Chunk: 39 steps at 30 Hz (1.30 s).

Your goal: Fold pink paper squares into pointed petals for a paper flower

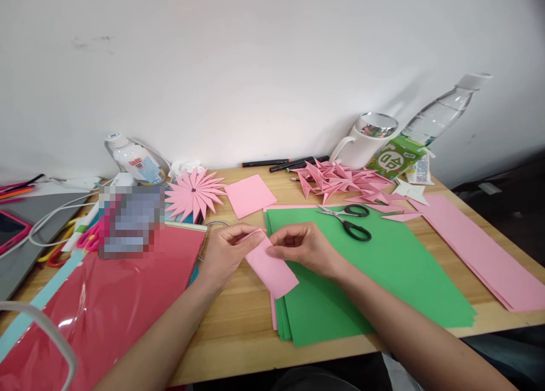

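Both of my hands pinch one small pink paper rectangle (272,270) just above the wooden desk (238,328). My left hand (227,253) grips its upper left corner, fingers closed on the folded edge. My right hand (304,246) holds the upper right edge, thumb and fingers pressed together. The paper hangs down toward me over the left edge of a stack of green sheets (383,272).
Black-handled scissors (351,221) lie on the green sheets. A pink paper flower (195,194), a pink square (250,195) and a pile of folded pink pieces (340,181) sit behind. Pink strips (481,249) lie right, a red plastic pack (106,306) left, a white mug (366,138) and bottles at the wall.
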Available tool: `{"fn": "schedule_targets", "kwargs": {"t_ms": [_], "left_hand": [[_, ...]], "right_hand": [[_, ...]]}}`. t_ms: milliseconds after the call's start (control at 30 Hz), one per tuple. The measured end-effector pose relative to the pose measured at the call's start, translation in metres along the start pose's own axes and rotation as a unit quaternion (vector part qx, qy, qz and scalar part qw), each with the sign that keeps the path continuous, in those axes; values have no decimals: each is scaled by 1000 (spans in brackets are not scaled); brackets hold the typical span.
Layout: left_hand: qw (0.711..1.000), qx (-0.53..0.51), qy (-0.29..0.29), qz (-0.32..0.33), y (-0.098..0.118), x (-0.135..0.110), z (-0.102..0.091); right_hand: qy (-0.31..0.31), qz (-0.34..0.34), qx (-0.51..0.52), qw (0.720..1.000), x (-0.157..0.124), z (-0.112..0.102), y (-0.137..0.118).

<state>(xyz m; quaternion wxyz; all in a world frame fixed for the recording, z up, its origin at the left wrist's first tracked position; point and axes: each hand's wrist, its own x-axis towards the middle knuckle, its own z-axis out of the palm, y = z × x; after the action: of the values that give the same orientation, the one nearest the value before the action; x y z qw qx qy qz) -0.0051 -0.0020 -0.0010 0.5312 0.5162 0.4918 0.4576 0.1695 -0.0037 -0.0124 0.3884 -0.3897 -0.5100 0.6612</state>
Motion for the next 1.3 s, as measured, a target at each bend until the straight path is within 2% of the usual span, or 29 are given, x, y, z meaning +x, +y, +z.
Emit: {"fn": "schedule_targets", "kwargs": {"t_ms": [200, 400, 467, 533, 633, 700, 900, 1300], "left_hand": [[1000, 7, -1, -8, 3, 1, 0], [994, 99, -41, 13, 10, 1, 0], [998, 67, -17, 10, 8, 1, 0], [999, -5, 37, 1, 5, 3, 0], [985, -119, 122, -13, 3, 6, -2], [974, -164, 153, -20, 5, 9, -2], [969, -184, 165, -3, 8, 9, -1], [961, -202, 188, 6, 8, 10, 1]], "right_hand": [[-1, 4, -7, 1000, 1, 0, 0], [-4, -4, -36, 999, 1, 0, 1], [0, -14, -51, 999, 1, 0, 0], [13, -31, -65, 997, 1, -1, -1], [41, -53, -64, 996, 3, -3, -3], [63, -59, -57, 995, 4, -4, -3], [127, -83, -51, 987, 4, -3, -2], [143, -74, -1, 987, 5, -1, -7]]}}
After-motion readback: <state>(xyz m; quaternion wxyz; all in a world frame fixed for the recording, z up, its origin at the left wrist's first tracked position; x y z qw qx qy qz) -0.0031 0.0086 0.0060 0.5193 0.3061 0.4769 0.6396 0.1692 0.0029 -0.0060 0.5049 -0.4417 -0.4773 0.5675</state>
